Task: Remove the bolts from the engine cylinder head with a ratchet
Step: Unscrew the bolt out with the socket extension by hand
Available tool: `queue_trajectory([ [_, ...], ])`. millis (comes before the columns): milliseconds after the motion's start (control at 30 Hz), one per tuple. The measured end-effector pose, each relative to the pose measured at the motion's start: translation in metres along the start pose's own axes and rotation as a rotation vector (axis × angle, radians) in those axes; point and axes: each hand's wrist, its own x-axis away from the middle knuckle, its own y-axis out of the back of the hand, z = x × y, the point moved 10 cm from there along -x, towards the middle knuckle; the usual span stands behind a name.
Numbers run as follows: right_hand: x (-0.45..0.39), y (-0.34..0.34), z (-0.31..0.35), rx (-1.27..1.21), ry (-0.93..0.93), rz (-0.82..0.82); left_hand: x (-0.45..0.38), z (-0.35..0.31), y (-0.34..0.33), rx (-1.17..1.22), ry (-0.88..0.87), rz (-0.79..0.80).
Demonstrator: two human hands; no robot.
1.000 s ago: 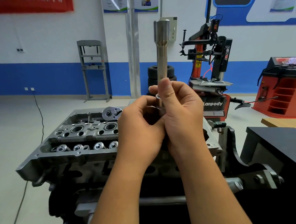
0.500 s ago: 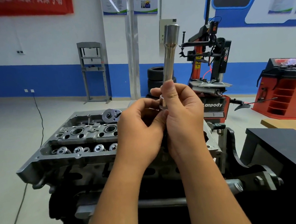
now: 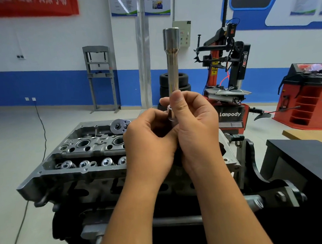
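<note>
A long steel socket extension [image 3: 172,65] stands upright above the engine cylinder head [image 3: 87,155]. My right hand [image 3: 196,127] grips its lower shaft, thumb pointing up. My left hand [image 3: 150,141] curls against the right one and pinches a small metal piece at the bar's lower end; what it is stays mostly hidden by the fingers. The ratchet head [image 3: 119,126] lies on the far side of the cylinder head, partly behind my left hand. Valve springs [image 3: 87,163] line the near side of the cylinder head.
A black bench [image 3: 304,163] and a wooden tabletop [image 3: 310,135] stand to the right. A tyre changer [image 3: 228,77] and stacked tyres [image 3: 165,84] are behind the engine. A red wheel balancer [image 3: 308,99] sits at far right, a grey press frame [image 3: 100,78] by the wall.
The extension bar leaned right half a second ago and now stands upright again. Both hands stay together on its lower end, shifted only slightly.
</note>
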Motion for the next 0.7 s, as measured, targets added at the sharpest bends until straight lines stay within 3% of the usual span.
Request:
queue_trajectory([
  [167,-0.003,0.001,-0.002,0.028,-0.01,-0.02,-0.001,-0.005,-0.014,-0.017,-0.011,0.193],
  [500,-0.003,0.001,-0.005,0.005,-0.021,-0.006,0.001,-0.004,-0.001,-0.086,-0.014,0.01],
  [700,-0.004,0.002,-0.006,-0.01,-0.023,-0.021,0.001,-0.002,-0.018,-0.009,0.053,0.244],
])
